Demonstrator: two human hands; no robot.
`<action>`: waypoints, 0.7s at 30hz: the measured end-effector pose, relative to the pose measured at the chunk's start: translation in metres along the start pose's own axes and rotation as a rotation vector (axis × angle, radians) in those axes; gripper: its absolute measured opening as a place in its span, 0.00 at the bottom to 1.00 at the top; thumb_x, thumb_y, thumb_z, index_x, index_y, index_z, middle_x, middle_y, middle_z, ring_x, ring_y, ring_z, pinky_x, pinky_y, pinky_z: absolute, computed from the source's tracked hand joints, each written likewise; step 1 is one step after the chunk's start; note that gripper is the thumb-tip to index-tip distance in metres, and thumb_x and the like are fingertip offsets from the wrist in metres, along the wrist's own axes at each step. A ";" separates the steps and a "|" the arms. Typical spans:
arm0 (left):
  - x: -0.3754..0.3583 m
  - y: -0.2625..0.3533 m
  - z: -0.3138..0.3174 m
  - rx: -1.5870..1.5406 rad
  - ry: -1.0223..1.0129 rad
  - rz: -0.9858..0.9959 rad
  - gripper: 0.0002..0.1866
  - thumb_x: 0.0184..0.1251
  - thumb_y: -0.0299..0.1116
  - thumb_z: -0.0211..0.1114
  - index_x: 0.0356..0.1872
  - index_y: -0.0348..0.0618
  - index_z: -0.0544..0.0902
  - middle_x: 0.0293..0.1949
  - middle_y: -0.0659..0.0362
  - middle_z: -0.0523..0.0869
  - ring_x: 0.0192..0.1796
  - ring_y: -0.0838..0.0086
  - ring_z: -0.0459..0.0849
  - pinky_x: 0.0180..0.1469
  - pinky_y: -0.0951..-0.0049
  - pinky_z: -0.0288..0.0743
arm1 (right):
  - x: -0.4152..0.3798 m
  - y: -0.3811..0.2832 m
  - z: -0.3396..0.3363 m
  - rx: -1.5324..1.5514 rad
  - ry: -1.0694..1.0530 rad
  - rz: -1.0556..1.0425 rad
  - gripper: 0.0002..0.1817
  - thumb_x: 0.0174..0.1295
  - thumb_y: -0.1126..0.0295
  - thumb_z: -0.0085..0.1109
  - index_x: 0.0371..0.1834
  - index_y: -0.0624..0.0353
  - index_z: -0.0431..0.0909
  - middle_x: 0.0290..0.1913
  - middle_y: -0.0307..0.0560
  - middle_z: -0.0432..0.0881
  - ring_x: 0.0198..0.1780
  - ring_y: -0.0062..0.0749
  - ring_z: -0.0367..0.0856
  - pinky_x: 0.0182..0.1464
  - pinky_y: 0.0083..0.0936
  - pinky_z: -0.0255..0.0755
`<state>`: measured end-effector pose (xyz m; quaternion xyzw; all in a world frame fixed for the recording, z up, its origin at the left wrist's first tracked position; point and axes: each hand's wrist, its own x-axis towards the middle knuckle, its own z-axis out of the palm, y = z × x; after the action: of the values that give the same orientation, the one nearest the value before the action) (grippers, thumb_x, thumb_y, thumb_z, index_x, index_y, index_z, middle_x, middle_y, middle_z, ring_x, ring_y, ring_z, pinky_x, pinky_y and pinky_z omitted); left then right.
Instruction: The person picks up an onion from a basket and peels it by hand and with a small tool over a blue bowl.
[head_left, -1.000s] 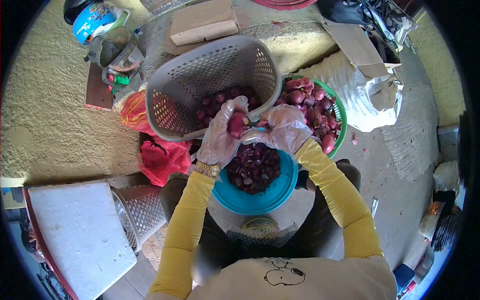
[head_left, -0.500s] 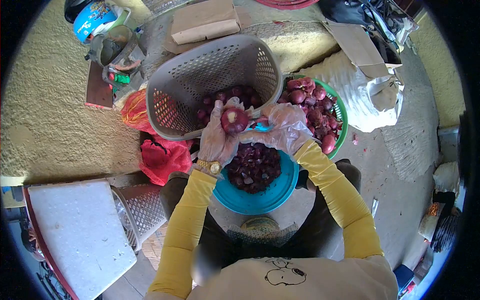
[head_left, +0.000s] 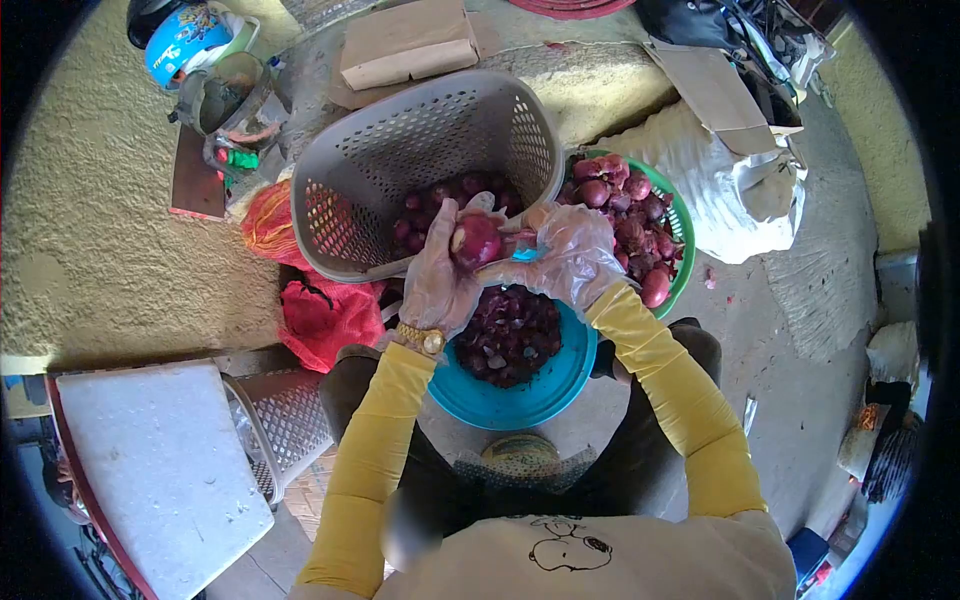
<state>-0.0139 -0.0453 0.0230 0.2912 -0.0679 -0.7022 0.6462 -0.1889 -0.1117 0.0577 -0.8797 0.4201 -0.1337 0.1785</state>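
Observation:
My left hand (head_left: 437,285), in a clear plastic glove, is closed around a red onion (head_left: 477,242). In my gloved right hand (head_left: 578,250) is a small blue-handled tool (head_left: 525,255), held close against the onion; its working end is hidden. Both hands are above the back rim of a blue basin (head_left: 560,400), which holds dark onion skins (head_left: 505,340). Just beyond them a grey perforated basket (head_left: 350,145) has several red onions (head_left: 440,193) at its bottom. Beside my right hand, a green basket (head_left: 686,230) is heaped with red onions (head_left: 622,200).
A red mesh sack (head_left: 330,320) lies left of the grey basket. Further left is a white foam lid (head_left: 155,470) next to a light basket (head_left: 290,425). A cardboard box (head_left: 410,45) stands at the back, and a white sack (head_left: 720,200) is behind the green basket.
The onion has turned in my left hand, so its pale cut end now faces left. Less of the blue handle shows. My right hand has barely moved.

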 end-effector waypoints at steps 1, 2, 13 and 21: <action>0.001 -0.001 -0.001 0.001 0.000 0.000 0.30 0.84 0.52 0.53 0.65 0.30 0.75 0.54 0.44 0.84 0.57 0.52 0.86 0.59 0.54 0.86 | 0.000 0.003 0.005 0.032 0.046 -0.027 0.44 0.42 0.19 0.63 0.34 0.54 0.83 0.36 0.51 0.86 0.42 0.56 0.87 0.46 0.47 0.79; 0.001 -0.003 -0.002 -0.037 0.002 -0.009 0.30 0.84 0.51 0.53 0.66 0.30 0.73 0.55 0.44 0.84 0.57 0.52 0.86 0.59 0.54 0.86 | 0.000 0.006 0.009 0.033 0.046 -0.027 0.44 0.42 0.19 0.63 0.34 0.54 0.83 0.36 0.51 0.86 0.42 0.56 0.87 0.46 0.47 0.79; 0.001 0.000 0.000 -0.053 -0.120 -0.002 0.26 0.85 0.47 0.52 0.70 0.36 0.71 0.63 0.46 0.79 0.62 0.50 0.82 0.66 0.54 0.80 | 0.002 0.022 0.011 0.128 0.201 0.042 0.43 0.41 0.28 0.75 0.45 0.59 0.87 0.39 0.57 0.89 0.43 0.57 0.87 0.47 0.44 0.80; 0.000 0.005 -0.002 -0.046 -0.152 0.118 0.20 0.83 0.38 0.58 0.67 0.37 0.74 0.64 0.49 0.79 0.65 0.54 0.81 0.68 0.54 0.78 | 0.003 0.015 0.001 0.060 0.112 0.053 0.44 0.45 0.23 0.66 0.40 0.59 0.85 0.38 0.59 0.87 0.44 0.58 0.86 0.47 0.48 0.78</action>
<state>-0.0088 -0.0458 0.0238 0.2176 -0.1176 -0.6844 0.6858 -0.1969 -0.1226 0.0507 -0.8537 0.4482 -0.1903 0.1845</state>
